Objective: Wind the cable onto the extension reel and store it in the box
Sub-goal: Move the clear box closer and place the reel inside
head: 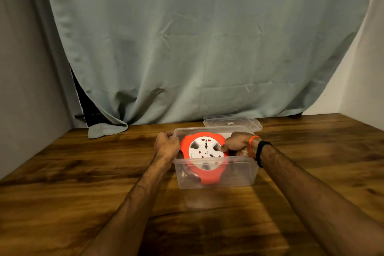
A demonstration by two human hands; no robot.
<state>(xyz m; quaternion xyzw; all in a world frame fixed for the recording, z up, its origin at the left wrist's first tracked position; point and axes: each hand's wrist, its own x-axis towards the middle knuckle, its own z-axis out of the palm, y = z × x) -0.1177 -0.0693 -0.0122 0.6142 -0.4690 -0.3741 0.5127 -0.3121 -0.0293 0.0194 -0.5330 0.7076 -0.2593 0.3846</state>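
Both hands meet at the clear box (216, 174): left hand (166, 144) grips its rim, right hand (235, 144) pinches the tilted reel (204, 158) inside

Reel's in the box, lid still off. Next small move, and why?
Probably let the right hand release the reel and reach for the lid lying behind the box. The reel already sits inside, tilted, and the left hand steadies the box's left rim.

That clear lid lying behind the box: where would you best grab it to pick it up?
Probably by a long edge of the lid, coming from above. It lies flat on the table behind the box, so only its thin raised rim offers a pinch. Its near edge is hidden by the box, so the far or right side looks freer.
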